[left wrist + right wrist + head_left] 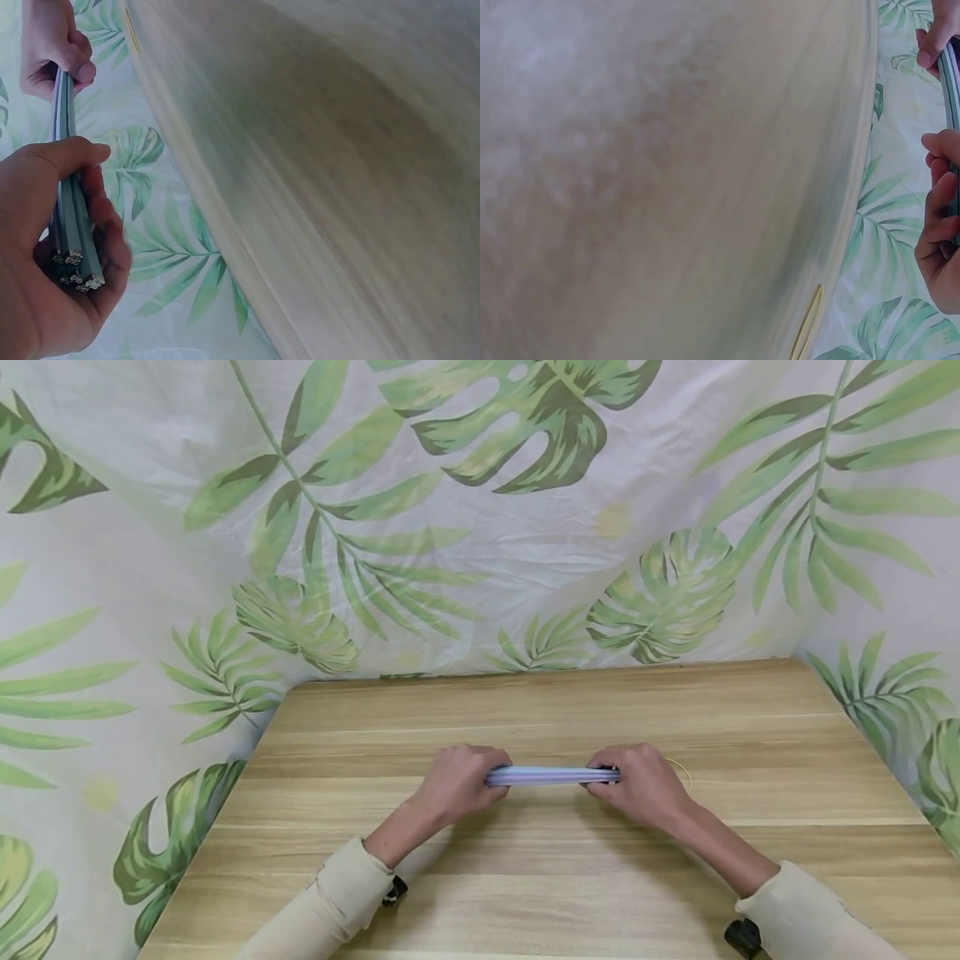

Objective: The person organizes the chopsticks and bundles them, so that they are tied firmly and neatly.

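Left hand [457, 781] grips one end of a bundle of thin rods [551, 775], fingers and thumb curled round it. Right hand [641, 783] grips the opposite end likewise. The bundle spans level between both hands, just above the desk [525, 868]. Just beyond the right hand lies what appears to be a yellow rubber band [682, 768], partly hidden.

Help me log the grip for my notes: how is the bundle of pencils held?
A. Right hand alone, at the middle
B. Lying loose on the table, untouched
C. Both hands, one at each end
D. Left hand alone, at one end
C: the left hand and the right hand each grip one end of the bundle of pencils above the wooden table.
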`<state>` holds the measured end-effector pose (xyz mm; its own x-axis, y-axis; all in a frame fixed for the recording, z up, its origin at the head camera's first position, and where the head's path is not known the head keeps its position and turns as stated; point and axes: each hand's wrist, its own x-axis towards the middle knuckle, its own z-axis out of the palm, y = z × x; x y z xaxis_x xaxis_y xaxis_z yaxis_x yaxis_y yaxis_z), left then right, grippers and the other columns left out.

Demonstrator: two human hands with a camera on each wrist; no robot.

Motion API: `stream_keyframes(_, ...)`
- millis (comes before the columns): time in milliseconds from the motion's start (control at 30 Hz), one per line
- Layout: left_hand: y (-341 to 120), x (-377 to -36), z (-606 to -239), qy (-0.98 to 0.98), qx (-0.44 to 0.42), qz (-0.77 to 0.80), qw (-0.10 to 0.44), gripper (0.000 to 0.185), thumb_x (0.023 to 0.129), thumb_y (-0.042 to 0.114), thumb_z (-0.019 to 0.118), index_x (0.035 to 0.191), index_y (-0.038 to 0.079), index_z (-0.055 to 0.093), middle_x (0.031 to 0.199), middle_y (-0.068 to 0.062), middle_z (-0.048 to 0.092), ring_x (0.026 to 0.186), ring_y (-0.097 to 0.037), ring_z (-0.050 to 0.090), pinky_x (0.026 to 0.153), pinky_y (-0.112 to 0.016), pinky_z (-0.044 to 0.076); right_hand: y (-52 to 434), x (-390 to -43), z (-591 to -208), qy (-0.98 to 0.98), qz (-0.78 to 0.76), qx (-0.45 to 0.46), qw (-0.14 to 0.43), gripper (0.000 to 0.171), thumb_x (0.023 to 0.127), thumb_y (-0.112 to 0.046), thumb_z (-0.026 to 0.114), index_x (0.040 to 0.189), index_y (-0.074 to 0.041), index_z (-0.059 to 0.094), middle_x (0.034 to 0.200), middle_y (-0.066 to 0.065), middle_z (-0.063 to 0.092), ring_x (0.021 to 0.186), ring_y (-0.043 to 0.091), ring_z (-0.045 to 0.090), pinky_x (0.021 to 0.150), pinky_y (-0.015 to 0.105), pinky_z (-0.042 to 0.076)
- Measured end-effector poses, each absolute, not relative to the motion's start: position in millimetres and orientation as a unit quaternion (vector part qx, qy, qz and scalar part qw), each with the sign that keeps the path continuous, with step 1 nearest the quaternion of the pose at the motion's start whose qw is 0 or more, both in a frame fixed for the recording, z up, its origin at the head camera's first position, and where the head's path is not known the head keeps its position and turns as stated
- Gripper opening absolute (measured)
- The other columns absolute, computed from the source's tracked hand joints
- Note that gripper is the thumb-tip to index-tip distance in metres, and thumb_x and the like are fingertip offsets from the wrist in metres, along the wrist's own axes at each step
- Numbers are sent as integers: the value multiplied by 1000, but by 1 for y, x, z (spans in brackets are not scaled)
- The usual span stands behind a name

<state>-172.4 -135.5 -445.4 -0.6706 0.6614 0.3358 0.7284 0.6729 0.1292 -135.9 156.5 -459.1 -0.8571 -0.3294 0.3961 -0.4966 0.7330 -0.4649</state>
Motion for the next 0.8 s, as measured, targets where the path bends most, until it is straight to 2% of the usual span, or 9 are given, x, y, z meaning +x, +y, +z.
stream_keyframes(367,-132,-168,-449,-886,-387,-163,196,16,76,26,81,90,26,75,74,15,66,54,2,48,47,-19,39,159,-136,-458,-903,350,213,129,18,74,-10,86,78,-22,73,73,-14,65,61,1,52,57,21,46)
stream_keyframes(633,-128,-170,-446,-874,-396,-212,186,16,71,19,81,87,21,75,75,13,68,59,2,53,55,-19,45,157,-135,-461,-880,414,201,116,23,73,-4,85,80,-23,74,76,-13,68,63,3,57,57,23,49)
stream_keyframes(800,-128,-171,-440,-878,-418,-155,176,14,75,24,80,86,22,72,71,15,63,56,2,48,52,-20,42,155,-134,-460,-879,416,204,113,23,73,-4,85,81,-23,75,77,-13,68,64,3,58,58,23,49)
